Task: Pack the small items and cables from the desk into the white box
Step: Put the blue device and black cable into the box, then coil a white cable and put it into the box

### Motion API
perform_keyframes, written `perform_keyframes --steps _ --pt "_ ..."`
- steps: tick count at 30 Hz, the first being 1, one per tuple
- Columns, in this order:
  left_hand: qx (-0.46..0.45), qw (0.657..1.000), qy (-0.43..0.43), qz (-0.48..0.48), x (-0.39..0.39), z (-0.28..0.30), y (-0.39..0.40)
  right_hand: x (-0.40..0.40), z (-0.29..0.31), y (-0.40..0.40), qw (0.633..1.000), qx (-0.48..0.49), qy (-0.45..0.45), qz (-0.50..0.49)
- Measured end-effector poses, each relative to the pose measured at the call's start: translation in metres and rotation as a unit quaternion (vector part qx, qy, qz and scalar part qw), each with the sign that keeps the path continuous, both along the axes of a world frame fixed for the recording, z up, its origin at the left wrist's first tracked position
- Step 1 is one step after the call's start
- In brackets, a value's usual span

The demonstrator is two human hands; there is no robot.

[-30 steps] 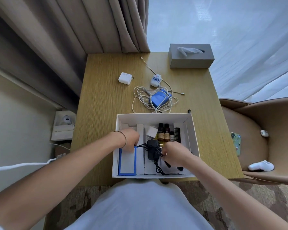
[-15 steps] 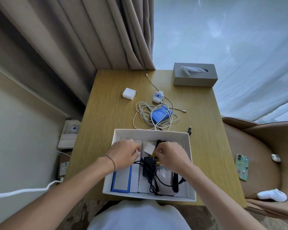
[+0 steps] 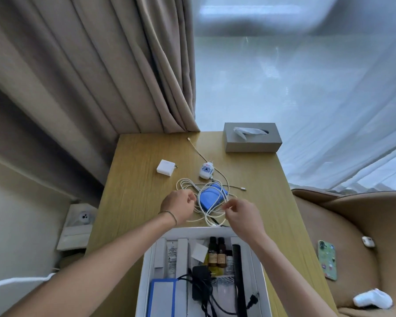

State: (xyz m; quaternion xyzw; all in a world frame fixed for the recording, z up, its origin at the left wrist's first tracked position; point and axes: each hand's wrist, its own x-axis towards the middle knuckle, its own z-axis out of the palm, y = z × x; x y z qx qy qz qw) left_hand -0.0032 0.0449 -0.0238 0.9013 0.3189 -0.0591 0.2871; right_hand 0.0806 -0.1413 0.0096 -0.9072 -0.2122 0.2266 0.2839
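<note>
Hands over the coiled white cable (image 3: 206, 202) mid-desk, just beyond the far wall of the white box (image 3: 144, 271). Left hand (image 3: 178, 207) fingers curled at the coil's left side; can't tell if it grips a strand. Right hand (image 3: 240, 216) pinches a loop on the right. Coil wraps a blue case (image 3: 212, 197). Box sits at the desk's (image 3: 135, 179) near edge, black charger (image 3: 200, 284) inside.

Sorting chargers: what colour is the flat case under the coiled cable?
Blue case, clearest in the head view.
</note>
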Motion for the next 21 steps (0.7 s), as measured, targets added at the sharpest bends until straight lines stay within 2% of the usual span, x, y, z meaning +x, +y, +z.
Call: perform_keyframes --steps 3,13,16,21 --pt "0.008 0.999 0.032 0.003 0.024 -0.020 0.008 -0.001 -0.005 0.001 1.000 -0.018 0.009 -0.009" --pt "-0.047 0.996 0.063 0.039 0.086 -0.066 0.017 -0.004 -0.011 -0.002 0.999 -0.013 0.032 -0.037" --pt "-0.058 0.997 0.014 0.043 0.091 -0.070 0.018 -0.005 -0.009 -0.006 0.998 -0.005 0.033 -0.045" --pt "-0.151 0.982 -0.114 -0.004 0.081 -0.053 0.012 -0.002 -0.005 -0.017 0.996 0.036 0.030 -0.075"
